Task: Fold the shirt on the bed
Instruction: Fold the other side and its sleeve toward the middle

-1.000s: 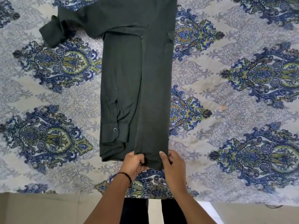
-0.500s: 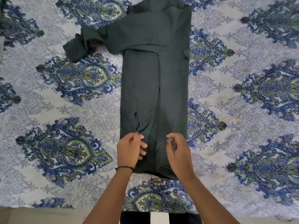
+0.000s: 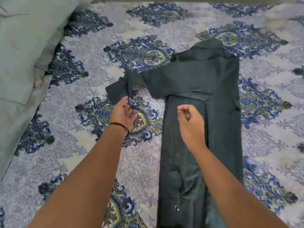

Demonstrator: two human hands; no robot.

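Hem released; both hands moved up from it. Left hand point(image 3: 124, 112) open, nearing loose sleeve point(image 3: 118, 89). Right hand point(image 3: 189, 119) loosely curled, empty, above shirt point(image 3: 202, 129) on bed point(image 3: 82, 153). Sleeve fold judged next.

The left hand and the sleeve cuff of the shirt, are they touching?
Cannot tell. In the head view the left hand reaches the edge of the sleeve cuff, but blur hides any contact or gap.
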